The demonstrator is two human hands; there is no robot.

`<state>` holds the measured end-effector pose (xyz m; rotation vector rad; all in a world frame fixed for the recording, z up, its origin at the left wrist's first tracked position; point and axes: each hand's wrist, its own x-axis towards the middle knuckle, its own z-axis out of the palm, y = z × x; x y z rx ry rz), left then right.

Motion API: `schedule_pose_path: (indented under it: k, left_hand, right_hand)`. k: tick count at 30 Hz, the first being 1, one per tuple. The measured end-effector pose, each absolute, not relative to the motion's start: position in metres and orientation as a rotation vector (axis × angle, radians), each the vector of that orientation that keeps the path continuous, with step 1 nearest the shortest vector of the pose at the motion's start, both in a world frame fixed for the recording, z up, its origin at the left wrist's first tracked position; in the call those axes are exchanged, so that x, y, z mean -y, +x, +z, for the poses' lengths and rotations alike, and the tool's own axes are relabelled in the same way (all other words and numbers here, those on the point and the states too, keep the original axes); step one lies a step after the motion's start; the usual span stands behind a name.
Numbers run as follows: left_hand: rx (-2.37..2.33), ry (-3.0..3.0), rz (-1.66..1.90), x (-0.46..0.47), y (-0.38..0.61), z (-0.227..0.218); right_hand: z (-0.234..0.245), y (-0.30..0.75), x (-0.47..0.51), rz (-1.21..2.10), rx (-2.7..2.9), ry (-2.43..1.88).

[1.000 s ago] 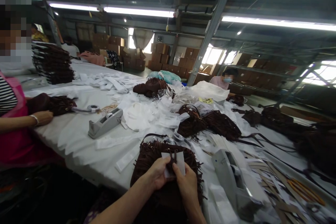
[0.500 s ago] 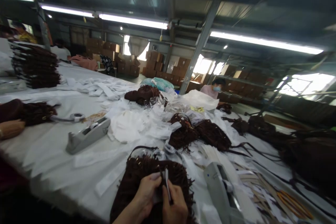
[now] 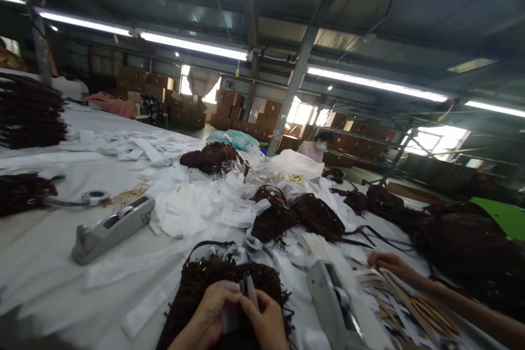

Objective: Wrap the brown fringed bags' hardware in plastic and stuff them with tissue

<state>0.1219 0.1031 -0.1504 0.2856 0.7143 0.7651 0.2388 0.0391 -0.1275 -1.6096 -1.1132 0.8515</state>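
Note:
A dark brown fringed bag (image 3: 233, 273) lies at the table's near edge, its thin handle arching at the top. Over the bag, my left hand (image 3: 213, 306) and my right hand (image 3: 264, 314) meet with fingers pinched together. Between them is a dark strap (image 3: 243, 285) with a pale strip (image 3: 251, 291) standing up along it. Another pale piece hangs below my left fingers, partly covered. Close to my right hand stands a grey tape dispenser (image 3: 334, 301).
A second tape dispenser (image 3: 112, 227) stands on the left. White padding (image 3: 184, 210) and more fringed bags (image 3: 315, 216) lie beyond. At right, another person's hand (image 3: 388, 262) touches loose strips (image 3: 394, 306). A masked person (image 3: 314, 147) is at the far side.
The view has turned to the right. Another person's arm has come in at the right, over the strips; the hand at the left edge is gone. My hands still pinch the strap.

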Motion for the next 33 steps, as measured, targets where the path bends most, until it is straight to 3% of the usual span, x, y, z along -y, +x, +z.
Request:
schedule_pose_path:
  k: [22, 27, 33]
  left_hand:
    - [-0.522, 0.615, 0.72, -0.093, 0.097, -0.133]
    - [-0.645, 0.692, 0.759, -0.102, 0.097, -0.139]
    - [-0.901, 0.864, 0.941, -0.105, 0.104, -0.149]
  right_hand:
    - [-0.134, 0.22, -0.025, 0.62, 1.156, -1.641]
    - [-0.141, 0.218, -0.023, 0.421, 1.27, -1.623]
    - [-0.157, 0.209, -0.022, -0.039, 1.431, -1.586]
